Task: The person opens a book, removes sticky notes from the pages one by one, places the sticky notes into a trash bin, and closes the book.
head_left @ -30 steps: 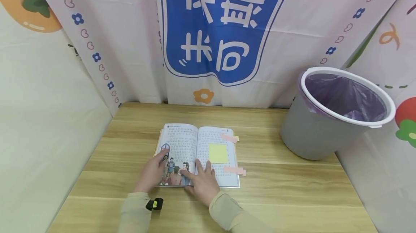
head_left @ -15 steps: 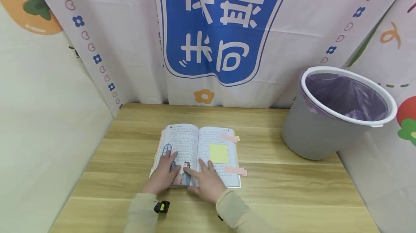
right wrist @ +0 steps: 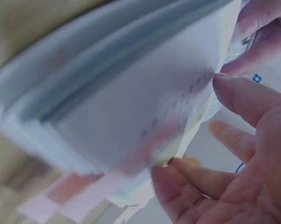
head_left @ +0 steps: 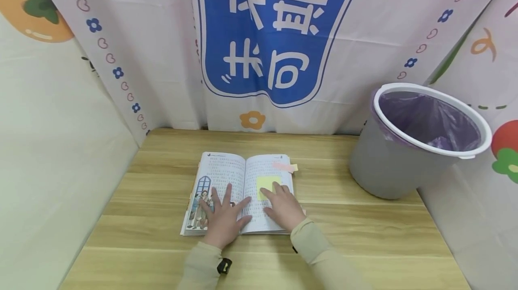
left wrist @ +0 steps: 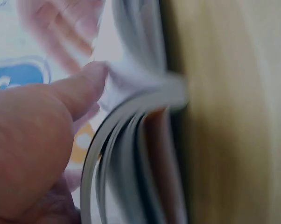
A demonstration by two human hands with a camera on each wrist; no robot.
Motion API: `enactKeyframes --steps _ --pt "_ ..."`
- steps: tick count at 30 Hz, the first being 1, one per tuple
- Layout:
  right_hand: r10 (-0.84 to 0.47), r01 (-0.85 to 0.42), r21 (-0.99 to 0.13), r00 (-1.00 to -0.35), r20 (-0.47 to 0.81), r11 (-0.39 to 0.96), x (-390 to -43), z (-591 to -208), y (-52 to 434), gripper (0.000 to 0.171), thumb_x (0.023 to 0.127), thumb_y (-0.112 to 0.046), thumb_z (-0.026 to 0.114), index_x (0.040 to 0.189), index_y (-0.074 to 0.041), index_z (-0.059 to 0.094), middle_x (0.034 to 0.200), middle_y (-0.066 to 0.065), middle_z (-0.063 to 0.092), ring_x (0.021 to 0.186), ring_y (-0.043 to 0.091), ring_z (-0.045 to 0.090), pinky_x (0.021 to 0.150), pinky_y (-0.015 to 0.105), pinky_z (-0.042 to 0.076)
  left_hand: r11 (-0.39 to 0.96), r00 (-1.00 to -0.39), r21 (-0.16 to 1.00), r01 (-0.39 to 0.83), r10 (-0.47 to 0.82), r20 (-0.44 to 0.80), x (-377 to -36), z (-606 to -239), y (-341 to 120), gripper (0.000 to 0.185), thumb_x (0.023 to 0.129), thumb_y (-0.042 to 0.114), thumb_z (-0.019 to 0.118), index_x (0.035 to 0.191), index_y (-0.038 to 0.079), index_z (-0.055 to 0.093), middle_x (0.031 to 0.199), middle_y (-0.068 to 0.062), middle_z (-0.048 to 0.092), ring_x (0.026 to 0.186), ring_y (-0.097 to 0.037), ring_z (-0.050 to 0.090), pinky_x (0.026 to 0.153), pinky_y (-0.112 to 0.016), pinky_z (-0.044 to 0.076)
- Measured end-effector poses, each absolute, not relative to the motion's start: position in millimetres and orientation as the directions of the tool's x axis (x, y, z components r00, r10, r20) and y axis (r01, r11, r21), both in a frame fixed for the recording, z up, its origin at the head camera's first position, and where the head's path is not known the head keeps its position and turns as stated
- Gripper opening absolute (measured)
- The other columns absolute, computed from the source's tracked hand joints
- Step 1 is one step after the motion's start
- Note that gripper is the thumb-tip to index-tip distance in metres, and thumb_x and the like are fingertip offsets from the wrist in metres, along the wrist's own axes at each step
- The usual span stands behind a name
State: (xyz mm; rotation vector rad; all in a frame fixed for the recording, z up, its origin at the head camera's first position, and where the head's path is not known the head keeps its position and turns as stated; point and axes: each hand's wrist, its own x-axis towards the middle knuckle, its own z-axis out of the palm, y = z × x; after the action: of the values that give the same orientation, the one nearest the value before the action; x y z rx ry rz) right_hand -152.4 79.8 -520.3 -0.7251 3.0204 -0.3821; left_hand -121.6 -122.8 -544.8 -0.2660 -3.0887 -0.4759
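Book (head_left: 226,171) lies open, right hand (head_left: 284,205) partly hiding its yellow note (head_left: 265,181).

Long, plain khaki sleeves (head_left: 323,254); a small black band (head_left: 224,266) at the left cuff (head_left: 209,249), a black sliver (head_left: 295,249) under the right.

Bright, crisp head view; blurry wrist views.
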Motion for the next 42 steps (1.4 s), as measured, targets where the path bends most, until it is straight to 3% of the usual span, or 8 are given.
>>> enactKeyframes --steps 8,12,18,27,34,42 --pt "-0.510 -0.506 -0.155 -0.860 0.016 0.848 -165.3 -527.6 84.0 0.055 0.085 -0.027 0.078 0.135 -0.010 0.061 0.140 0.023 0.052 0.127 0.039 0.050 0.103 0.050 0.045 0.954 -0.985 0.246 0.170 0.173 0.009 -119.7 -548.6 -109.5 0.047 0.091 0.057 0.061 0.136 0.045 0.057 0.163 -0.007 0.020 0.140 -0.061 -0.001 0.095 -0.086 0.001" --pt "-0.544 -0.542 -0.109 -0.839 0.019 0.833 -170.2 -535.2 83.7 0.053 0.087 -0.022 0.075 0.135 -0.007 0.060 0.141 0.021 0.052 0.129 0.037 0.050 0.106 0.045 0.042 0.954 -0.983 0.247 0.171 0.182 -0.022 -120.5 -548.8 -108.1 0.049 0.091 0.057 0.061 0.138 0.046 0.056 0.163 -0.002 0.022 0.140 -0.062 -0.002 0.094 -0.086 0.003" --pt "-0.559 -0.565 -0.045 -0.823 0.098 0.824 -175.4 -543.8 81.7 0.044 0.090 -0.017 0.071 0.131 -0.007 0.062 0.134 0.019 0.059 0.121 0.033 0.058 0.100 0.041 0.049 0.947 -0.975 0.240 0.212 0.221 -0.011 -121.6 -546.1 -107.3 0.050 0.091 0.054 0.063 0.138 0.041 0.057 0.157 -0.001 0.037 0.137 -0.066 0.004 0.090 -0.089 0.007" --pt "-0.497 -0.520 -0.085 -0.845 0.199 0.850 -179.9 -550.4 84.4 0.027 0.091 -0.011 0.068 0.119 -0.010 0.071 0.119 0.016 0.068 0.105 0.030 0.068 0.082 0.040 0.058 0.950 -0.975 0.235 0.206 0.220 -0.034 -123.2 -544.2 -106.3 0.050 0.090 0.053 0.065 0.138 0.040 0.058 0.155 -0.001 0.041 0.135 -0.068 0.005 0.088 -0.090 0.007" --pt "-0.461 -0.500 -0.175 -0.860 0.220 0.848 -184.4 -550.0 89.8 0.020 0.091 -0.012 0.070 0.110 -0.011 0.075 0.111 0.010 0.073 0.098 0.026 0.070 0.080 0.037 0.058 0.950 -0.976 0.241 0.199 0.213 -0.036 -123.5 -544.5 -106.3 0.050 0.090 0.053 0.065 0.138 0.039 0.058 0.155 -0.001 0.041 0.136 -0.068 0.004 0.089 -0.090 0.007" --pt "-0.393 -0.433 -0.223 -0.897 0.203 0.874 -188.6 -548.5 96.0 0.020 0.094 -0.011 0.066 0.113 -0.012 0.074 0.104 0.005 0.075 0.089 0.020 0.073 0.071 0.031 0.059 0.953 -0.977 0.234 0.191 0.207 -0.044 -123.9 -544.1 -105.4 0.050 0.090 0.052 0.066 0.137 0.040 0.059 0.154 -0.001 0.042 0.136 -0.067 0.004 0.089 -0.090 0.007"
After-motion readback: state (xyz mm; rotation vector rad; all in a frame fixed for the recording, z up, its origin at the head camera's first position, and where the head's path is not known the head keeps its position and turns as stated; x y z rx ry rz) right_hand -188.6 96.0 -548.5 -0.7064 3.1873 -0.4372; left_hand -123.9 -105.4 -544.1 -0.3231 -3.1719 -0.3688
